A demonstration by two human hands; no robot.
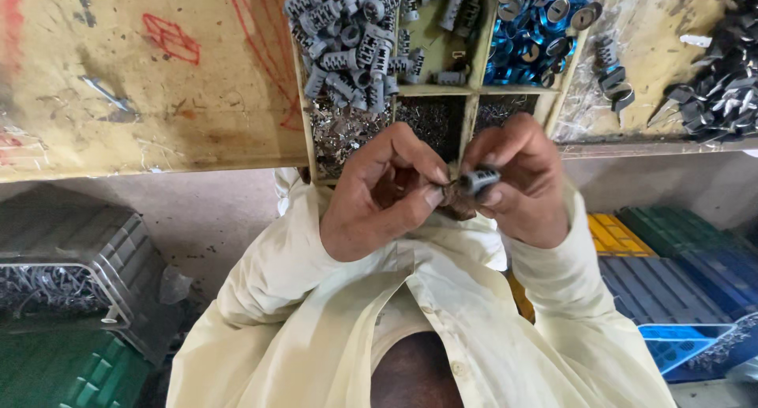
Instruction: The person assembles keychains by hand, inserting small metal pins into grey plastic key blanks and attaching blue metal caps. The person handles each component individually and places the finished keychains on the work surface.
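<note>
Fingers of your right hand pinch a small grey ribbed metal part above the divided tray; your left hand pinches a tiny piece against it. Light, stiff, likely slippery: hold it by the ribs.

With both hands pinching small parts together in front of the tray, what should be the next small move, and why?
Probably press the small grey ridged cylinder, pinched in the right hand, a little further toward the left hand. The left hand's fingertips already meet it over a small brownish piece, too hidden to identify. The two hands touch, so only a short push seems needed.
</note>
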